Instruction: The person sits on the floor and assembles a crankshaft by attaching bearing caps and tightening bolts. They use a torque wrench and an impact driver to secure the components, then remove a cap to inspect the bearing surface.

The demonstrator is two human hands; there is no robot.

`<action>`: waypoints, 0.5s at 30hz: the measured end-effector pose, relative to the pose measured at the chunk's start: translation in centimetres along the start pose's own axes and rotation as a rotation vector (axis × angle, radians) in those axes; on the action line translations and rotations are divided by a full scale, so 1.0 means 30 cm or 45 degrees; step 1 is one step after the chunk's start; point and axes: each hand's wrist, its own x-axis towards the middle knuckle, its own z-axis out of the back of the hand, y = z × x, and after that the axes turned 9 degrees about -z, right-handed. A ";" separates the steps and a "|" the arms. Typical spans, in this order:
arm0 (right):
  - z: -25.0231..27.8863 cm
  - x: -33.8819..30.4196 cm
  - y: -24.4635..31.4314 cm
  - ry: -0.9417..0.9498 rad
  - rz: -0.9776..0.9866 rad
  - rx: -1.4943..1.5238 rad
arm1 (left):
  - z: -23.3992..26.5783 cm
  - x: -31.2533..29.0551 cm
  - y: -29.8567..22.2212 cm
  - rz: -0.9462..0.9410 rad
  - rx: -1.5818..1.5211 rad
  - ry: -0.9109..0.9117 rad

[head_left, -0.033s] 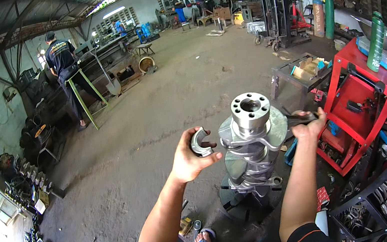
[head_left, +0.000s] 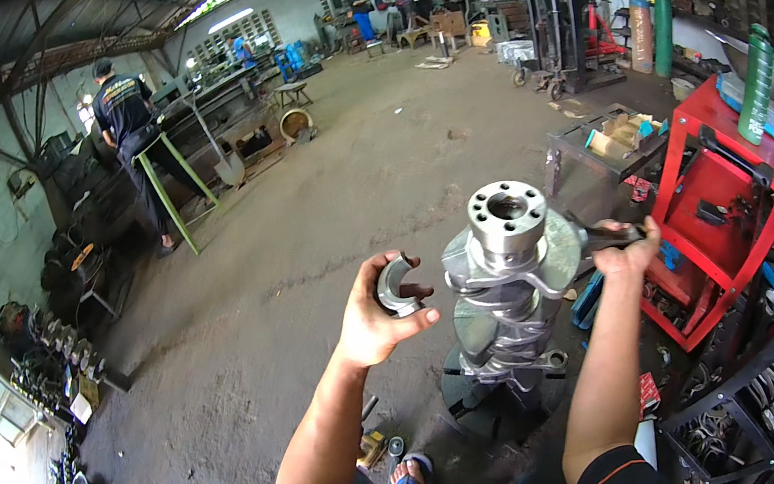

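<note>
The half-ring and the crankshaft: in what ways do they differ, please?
The half-ring is small; the crankshaft is much larger. The half-ring is one open curve, while the crankshaft has stacked lobes and a holed top flange. The left hand holds the half-ring; the crankshaft stands upright. Both are grey metal.

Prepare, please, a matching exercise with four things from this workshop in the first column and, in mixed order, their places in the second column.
Things:
1. Curved metal cap
2. Crankshaft
3. Green bottle
4. Dark metal rod

Places:
A. In the right hand
B. On top of the red rack
C. In the left hand
D. Upright between the two hands

Right pairs: 1-C, 2-D, 3-B, 4-A.
</note>
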 end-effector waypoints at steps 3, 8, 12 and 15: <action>0.038 0.009 0.096 0.105 0.078 0.032 | 0.053 -0.081 -0.051 -0.246 -0.319 0.108; 0.042 -0.055 0.211 0.102 0.222 0.246 | 0.044 -0.159 -0.117 -0.460 -0.681 0.271; 0.035 -0.198 0.313 0.356 0.117 0.187 | 0.028 -0.188 -0.117 -0.526 -0.934 0.402; -0.007 -0.305 0.355 0.484 0.146 0.052 | 0.029 -0.214 -0.097 -0.477 -1.181 0.426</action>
